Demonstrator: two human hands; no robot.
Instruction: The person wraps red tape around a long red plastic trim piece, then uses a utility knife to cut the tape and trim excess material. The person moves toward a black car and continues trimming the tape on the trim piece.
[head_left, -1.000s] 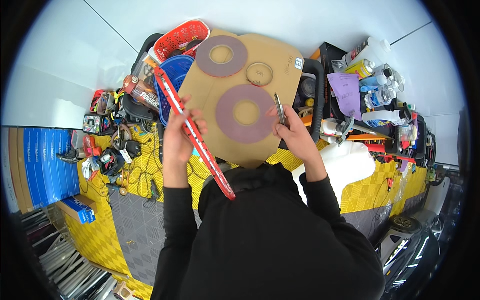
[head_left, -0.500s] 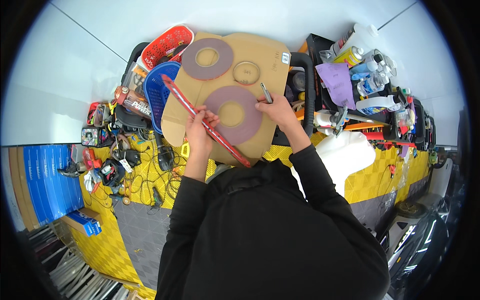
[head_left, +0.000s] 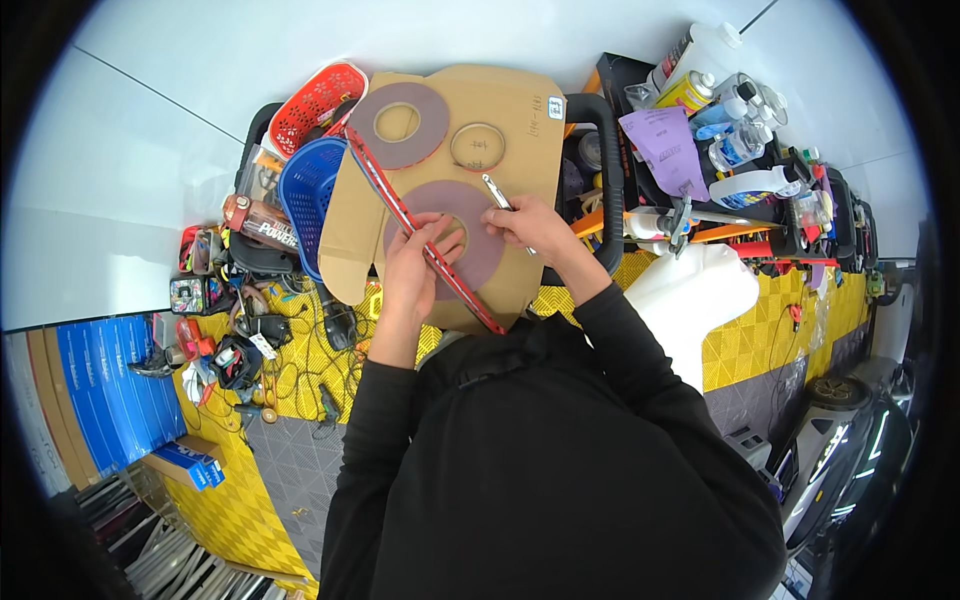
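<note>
Pinching the red strip (head_left: 464, 291) over the near edge of the cardboard (head_left: 540, 160) with left fingers (head_left: 432, 228), we grip the silver tool (head_left: 496, 192), not yet touching the strip, in right fingers (head_left: 498, 219).

A red strip (head_left: 397, 205) bars the cardboard (head_left: 530, 150), upper right clear.

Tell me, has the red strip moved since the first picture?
Yes, to the right: the red strip in the left hand lay left of the lower purple ring, and now crosses over that ring's left part.
</note>
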